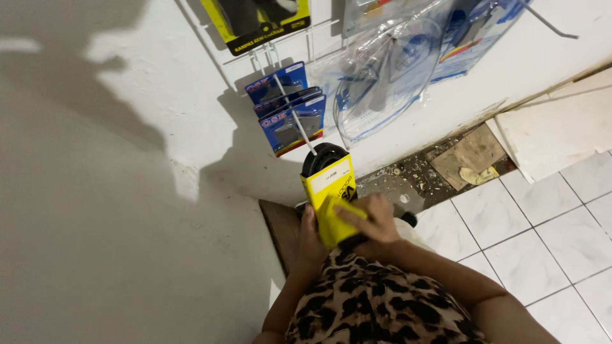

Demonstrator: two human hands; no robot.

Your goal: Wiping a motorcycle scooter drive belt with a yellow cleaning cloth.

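Note:
A black rubber belt in a yellow cardboard sleeve [331, 173] hangs low on a white wire hook [299, 124] of the wall rack. My left hand [310, 241] holds the package from its left lower side. My right hand [371, 220] presses a yellow cloth [335, 220] against the front of the sleeve. Both arms come up from the bottom of the view, over a leopard-print garment [376, 299].
Blue carded parts [290, 111] hang just above the belt, a yellow-and-black pack [255, 22] higher up, clear plastic bags [389, 70] to the right. Rubble and a cardboard scrap [472, 156] lie at the wall's foot. White floor tiles [548, 229] spread right. A brown board [280, 229] stands below.

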